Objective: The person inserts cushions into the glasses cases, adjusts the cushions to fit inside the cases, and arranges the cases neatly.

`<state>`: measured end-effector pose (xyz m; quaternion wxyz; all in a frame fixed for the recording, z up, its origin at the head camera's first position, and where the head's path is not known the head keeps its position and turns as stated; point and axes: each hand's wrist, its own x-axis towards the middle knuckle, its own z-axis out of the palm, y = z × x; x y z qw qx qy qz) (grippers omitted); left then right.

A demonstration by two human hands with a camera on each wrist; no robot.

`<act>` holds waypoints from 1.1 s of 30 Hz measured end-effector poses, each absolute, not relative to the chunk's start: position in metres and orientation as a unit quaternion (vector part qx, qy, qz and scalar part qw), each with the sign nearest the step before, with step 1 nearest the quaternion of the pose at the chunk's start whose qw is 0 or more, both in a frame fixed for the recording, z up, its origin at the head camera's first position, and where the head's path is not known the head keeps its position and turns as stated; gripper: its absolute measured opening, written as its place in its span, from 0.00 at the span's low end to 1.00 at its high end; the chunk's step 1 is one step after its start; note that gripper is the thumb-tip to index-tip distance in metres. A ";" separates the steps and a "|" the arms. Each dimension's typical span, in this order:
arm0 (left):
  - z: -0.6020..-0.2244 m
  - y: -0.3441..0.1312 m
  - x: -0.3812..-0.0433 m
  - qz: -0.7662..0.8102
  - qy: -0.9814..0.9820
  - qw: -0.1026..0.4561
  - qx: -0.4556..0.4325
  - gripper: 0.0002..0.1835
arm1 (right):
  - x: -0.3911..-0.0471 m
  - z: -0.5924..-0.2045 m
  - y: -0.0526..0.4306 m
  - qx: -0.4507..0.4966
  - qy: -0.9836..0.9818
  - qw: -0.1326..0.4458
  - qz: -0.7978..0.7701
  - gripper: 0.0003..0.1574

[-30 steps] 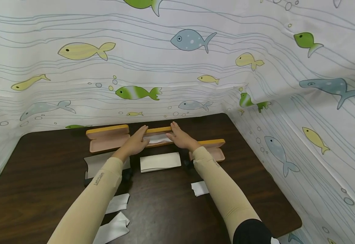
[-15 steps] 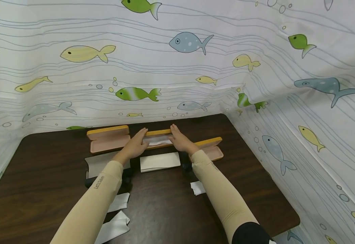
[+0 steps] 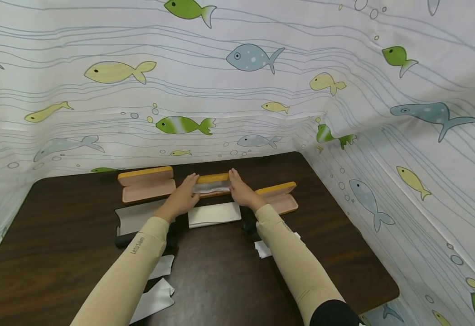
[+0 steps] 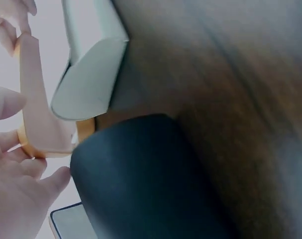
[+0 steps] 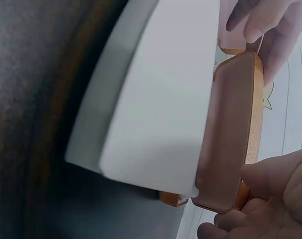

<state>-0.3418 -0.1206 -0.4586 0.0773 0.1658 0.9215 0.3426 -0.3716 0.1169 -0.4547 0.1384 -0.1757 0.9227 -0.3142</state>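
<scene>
An orange glasses case [image 3: 214, 194] with pink lining stands partly open at the far middle of the table, a white cloth [image 3: 210, 187] inside it. Its lid [image 3: 213, 178] is raised and tilted forward. At the lid's left end, my left hand [image 3: 183, 194] holds the edge with its fingers. The right hand [image 3: 243, 190] grips the opposite end, its thumb [image 5: 270, 174] against the lid and the other fingers curled behind. Just in front of the case lies a folded cream-white piece [image 3: 214, 214], touched by neither hand.
Open orange cases stand on the left [image 3: 147, 184] and right [image 3: 282, 199]. A black case with a grey flap [image 3: 137, 217] lies near my left forearm. White cloths [image 3: 156, 299] lie nearer me, another [image 3: 263, 250] beside the right forearm. A fish-patterned curtain [image 3: 205, 90] borders the table.
The middle case's lid has tipped a little further forward, with both hands moving along with it. My head view has shifted slightly; the other things stay put.
</scene>
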 end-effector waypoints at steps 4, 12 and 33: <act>-0.463 -0.120 -0.340 0.336 0.924 0.081 0.162 0.36 | -0.369 -0.457 0.117 -0.172 0.918 0.141 -0.327 0.37; -0.471 -0.123 -0.338 0.303 0.931 0.103 0.173 0.36 | -0.364 -0.470 0.120 -0.170 0.907 0.181 -0.340 0.38; -0.469 -0.121 -0.336 0.306 0.930 0.102 0.177 0.33 | -0.359 -0.474 0.120 -0.147 0.904 0.171 -0.363 0.40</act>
